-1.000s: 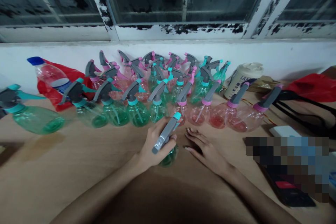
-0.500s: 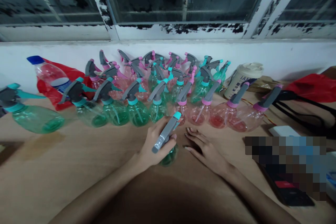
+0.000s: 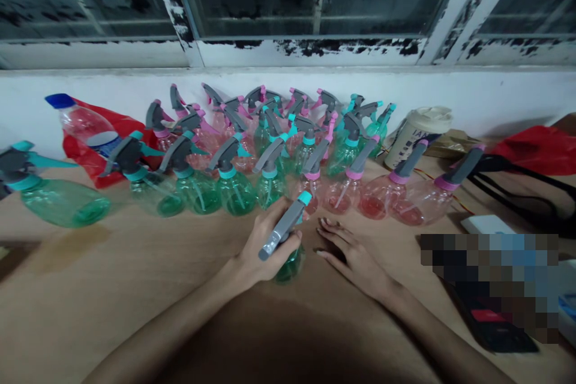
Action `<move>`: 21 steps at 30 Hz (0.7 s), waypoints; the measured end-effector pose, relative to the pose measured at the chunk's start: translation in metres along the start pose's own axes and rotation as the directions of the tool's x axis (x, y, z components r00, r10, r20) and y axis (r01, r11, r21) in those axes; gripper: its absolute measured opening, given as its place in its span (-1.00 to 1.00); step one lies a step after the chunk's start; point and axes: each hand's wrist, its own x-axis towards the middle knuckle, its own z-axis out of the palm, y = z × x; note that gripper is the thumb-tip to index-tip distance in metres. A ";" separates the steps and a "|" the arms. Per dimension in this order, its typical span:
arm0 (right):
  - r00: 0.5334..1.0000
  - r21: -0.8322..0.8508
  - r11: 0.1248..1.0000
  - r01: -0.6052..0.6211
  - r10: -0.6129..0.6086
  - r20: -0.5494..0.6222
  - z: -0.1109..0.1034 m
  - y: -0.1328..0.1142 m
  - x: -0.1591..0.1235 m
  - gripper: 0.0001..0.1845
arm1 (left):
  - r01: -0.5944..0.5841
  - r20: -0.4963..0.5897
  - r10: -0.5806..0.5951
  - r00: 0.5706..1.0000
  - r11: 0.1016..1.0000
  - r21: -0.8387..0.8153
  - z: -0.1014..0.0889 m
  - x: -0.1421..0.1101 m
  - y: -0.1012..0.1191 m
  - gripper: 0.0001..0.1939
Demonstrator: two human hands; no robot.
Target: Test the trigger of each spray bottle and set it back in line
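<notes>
A clear green spray bottle (image 3: 290, 267) with a grey and turquoise trigger head stands on the wooden table in front of me. My left hand (image 3: 265, 246) is wrapped round its neck, just under the spray head, and hides part of the bottle. To the right of it, my right hand (image 3: 353, 255) lies on the table with fingers stretched out, holding nothing. Beyond my hands runs a row of spray bottles, green ones (image 3: 238, 195) on the left and pink ones (image 3: 375, 198) on the right.
More spray bottles (image 3: 310, 102) crowd by the white wall. At the left, a blue-capped plastic bottle (image 3: 83, 123) leans on a red bag (image 3: 121, 117). On the right are a paper cup (image 3: 416, 135), black straps (image 3: 526, 192), a red bag (image 3: 535, 147) and a dark phone (image 3: 504, 336), partly pixelated.
My left hand has tilted the spray bottle's head very slightly. The right hand and the other bottles have stayed in place.
</notes>
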 end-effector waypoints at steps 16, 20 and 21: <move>1.000 0.008 1.000 -0.001 0.001 -0.010 0.000 -0.001 0.000 -0.50 | 0.020 0.003 -0.020 1.000 0.999 0.028 0.002 -0.002 0.000 -0.89; 1.000 0.007 1.000 -0.004 0.004 -0.006 0.000 0.001 0.000 -0.50 | 0.021 0.012 -0.021 1.000 1.000 0.011 0.002 -0.001 0.000 -0.90; 1.000 0.008 1.000 -0.004 0.004 -0.006 0.000 0.001 0.000 -0.50 | 0.022 0.016 -0.023 1.000 1.000 0.005 0.002 -0.001 0.000 -0.89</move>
